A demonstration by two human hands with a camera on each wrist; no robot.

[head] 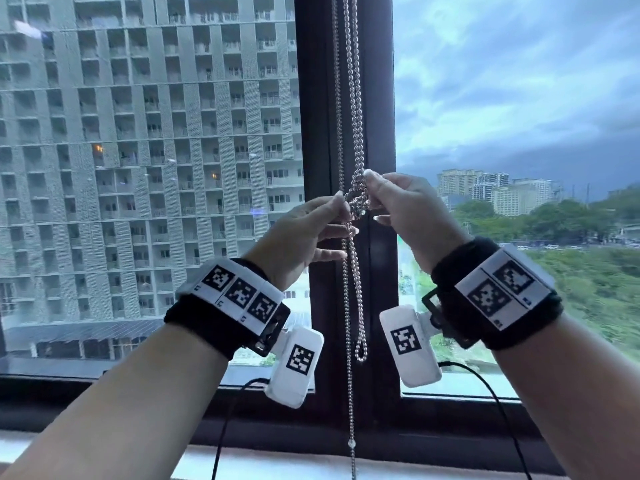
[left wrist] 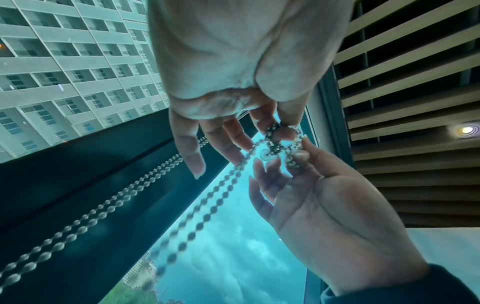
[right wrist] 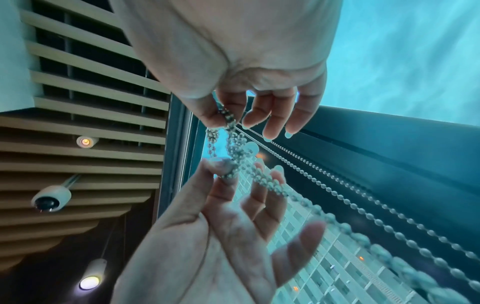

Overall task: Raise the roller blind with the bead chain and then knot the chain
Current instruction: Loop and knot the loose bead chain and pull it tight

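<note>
Silver beads of the bead chain [head: 352, 98] hang before the dark window frame [head: 377, 98], bunched into a loose knot [head: 358, 201] between both hands. From the head, the left hand [head: 301, 237] pinches the knot's left side and the right hand [head: 405, 209] pinches its right; a loop dangles below. The left wrist view shows thumb and forefinger nipping the tangle, other fingers [left wrist: 187, 148] spread. The right wrist view shows the same pinch, remaining fingers loosely extended.
</note>
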